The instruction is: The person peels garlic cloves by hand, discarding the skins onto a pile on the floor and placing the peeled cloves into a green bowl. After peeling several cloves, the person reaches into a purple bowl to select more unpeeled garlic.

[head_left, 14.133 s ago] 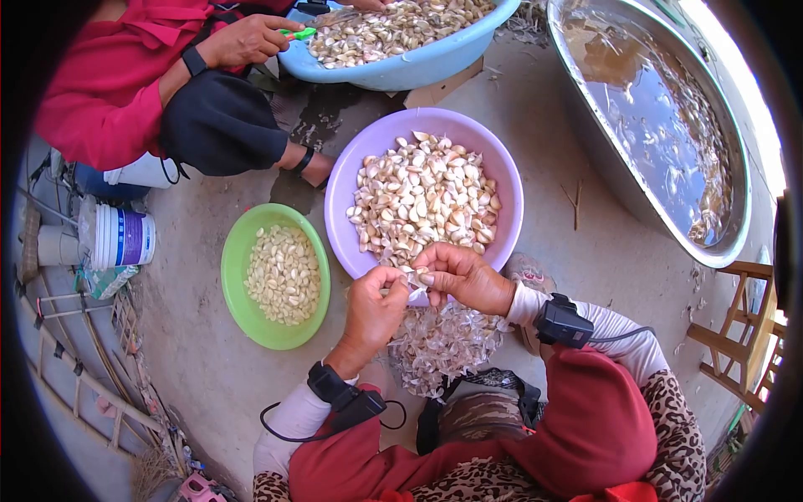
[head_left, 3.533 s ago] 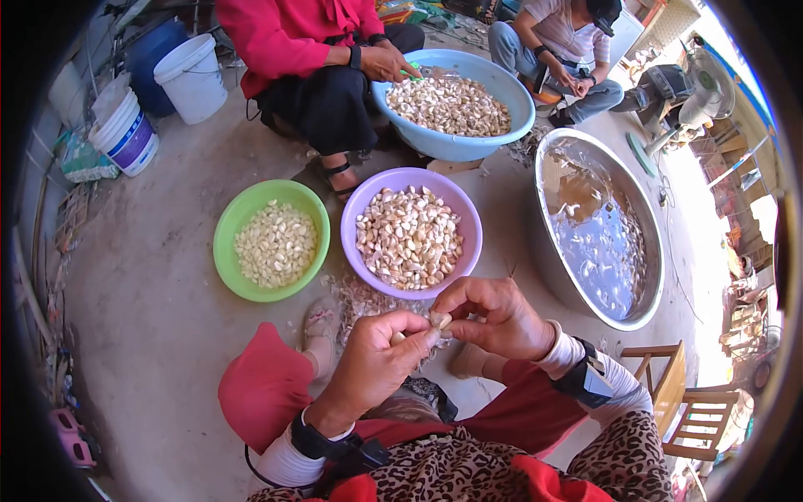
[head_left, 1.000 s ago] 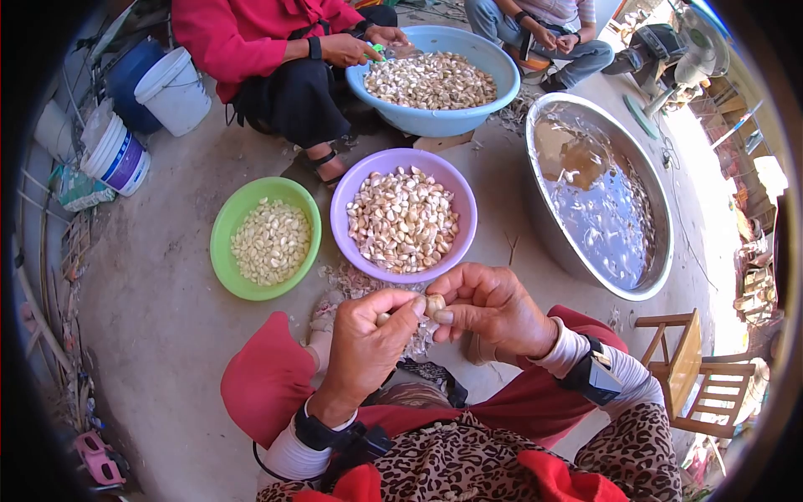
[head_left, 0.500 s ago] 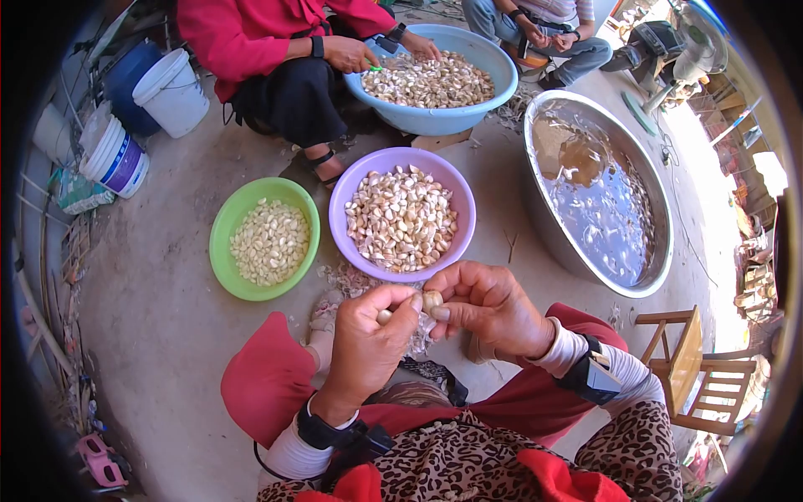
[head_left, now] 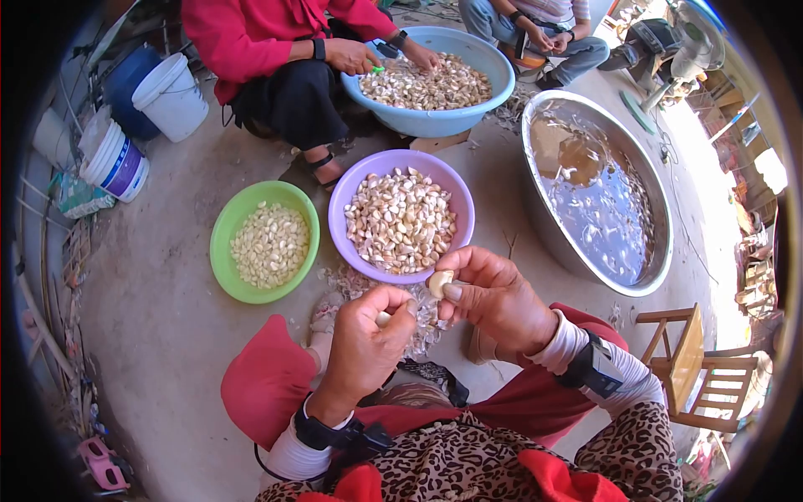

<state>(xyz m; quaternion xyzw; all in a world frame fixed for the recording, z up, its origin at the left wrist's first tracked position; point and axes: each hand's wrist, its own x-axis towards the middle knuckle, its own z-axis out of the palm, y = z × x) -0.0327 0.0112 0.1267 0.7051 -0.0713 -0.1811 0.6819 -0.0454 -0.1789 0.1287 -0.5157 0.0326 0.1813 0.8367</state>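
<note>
Between the thumb and fingers of my right hand is a garlic clove, held up just below the purple basin. My left hand is closed, and a pale peeled garlic clove shows inside its curled fingers. The two hands are a little apart. Ahead of them stands the purple basin, full of garlic cloves with skins on. Left of it, the green basin holds pale peeled cloves. Loose garlic skins lie on the floor beneath my hands.
A large metal tub of water with floating skins stands at right. One person in a red top reaches into a blue basin of garlic; another person sits behind. White buckets are at left, a wooden chair at right.
My hands have moved apart. The right hand has lifted slightly with its clove, away from the left thumb, while the left stays closed around its clove.
</note>
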